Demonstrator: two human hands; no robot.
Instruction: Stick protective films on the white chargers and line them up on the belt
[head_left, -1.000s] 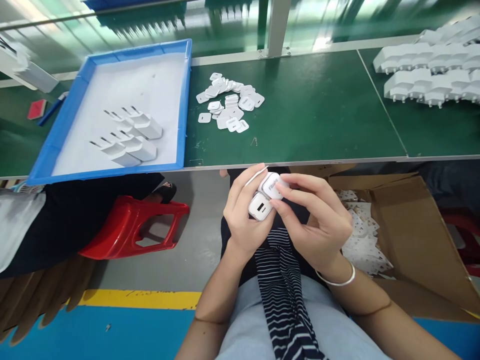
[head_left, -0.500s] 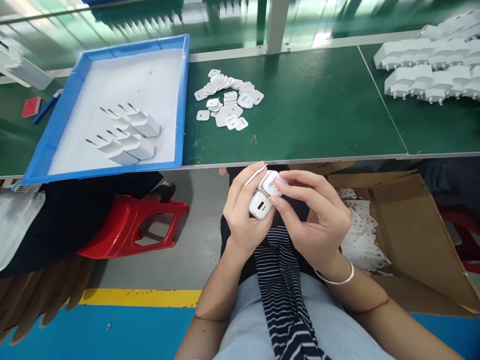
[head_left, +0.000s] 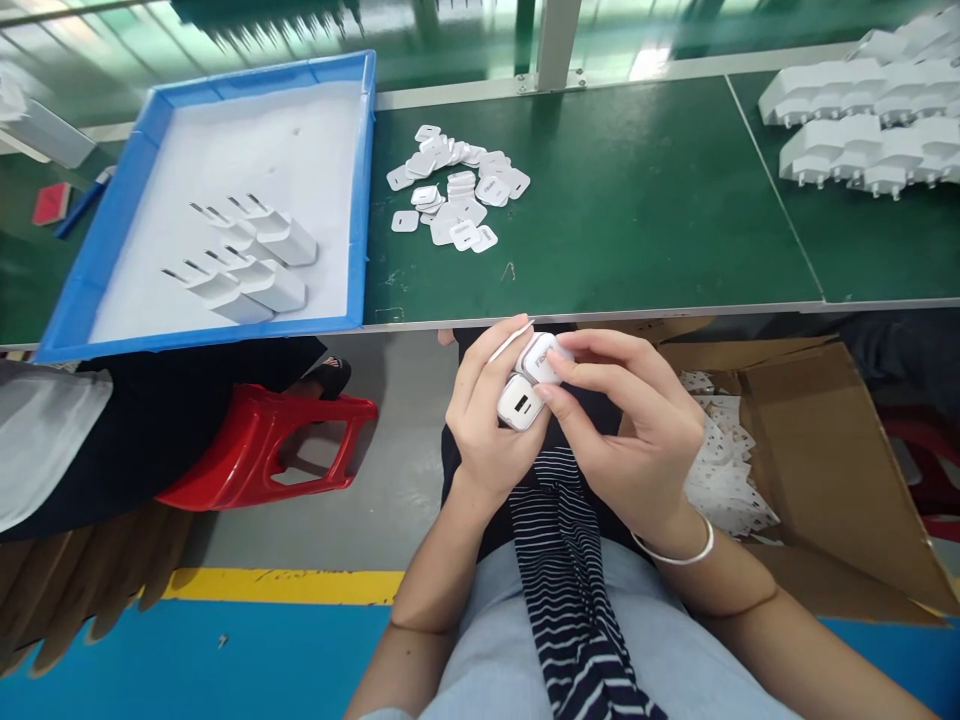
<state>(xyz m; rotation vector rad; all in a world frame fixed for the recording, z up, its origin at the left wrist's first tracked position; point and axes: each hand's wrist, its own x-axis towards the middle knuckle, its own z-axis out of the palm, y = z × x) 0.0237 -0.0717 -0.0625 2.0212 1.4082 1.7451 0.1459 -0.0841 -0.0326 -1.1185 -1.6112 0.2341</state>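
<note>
Two white chargers [head_left: 519, 402] are held above the lap, just before the green bench [head_left: 637, 220].
The left hand [head_left: 484, 420] is curled around them, with a thin white plate [head_left: 511, 341] between its fingers; the right hand [head_left: 637, 430] pinches the lettered cover [head_left: 537, 358] at its edges. In my judgement, firm support below, matched corners and gentle, even fingertip pressure would serve best.

Smooth plastic chargers [head_left: 519, 402], glossy plastic stool [head_left: 251, 455], matt cardboard box [head_left: 825, 450].
</note>
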